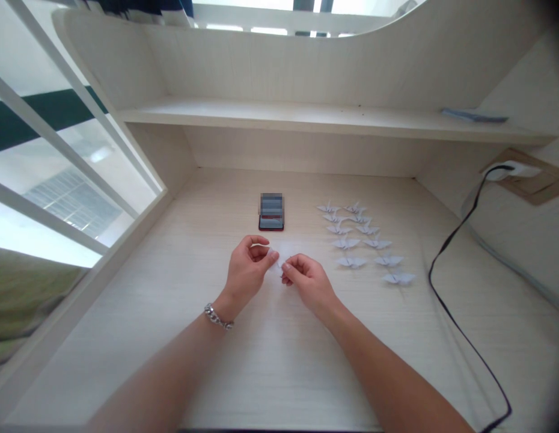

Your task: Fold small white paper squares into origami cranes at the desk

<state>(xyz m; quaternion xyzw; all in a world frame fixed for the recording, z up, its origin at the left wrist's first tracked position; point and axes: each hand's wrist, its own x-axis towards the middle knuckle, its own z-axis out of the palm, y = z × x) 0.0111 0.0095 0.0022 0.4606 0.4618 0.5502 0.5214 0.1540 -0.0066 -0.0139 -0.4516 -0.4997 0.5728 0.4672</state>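
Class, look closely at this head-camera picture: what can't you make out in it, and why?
All in the head view:
- White paper: its full shape, partly covered by the fingers of the left hand and right hand.
- Phone: its screen content, blurred into blocks.
- Folded paper pieces: their fine creases, too small.
- Black cable: its lower end, cut off by the bottom edge.
- Flat object: what it is, too blurred.

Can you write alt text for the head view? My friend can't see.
A person's left hand and right hand hold white paper above a pale desk. Beyond them lies a phone; to the right, white folded-paper birds sit in two lines.
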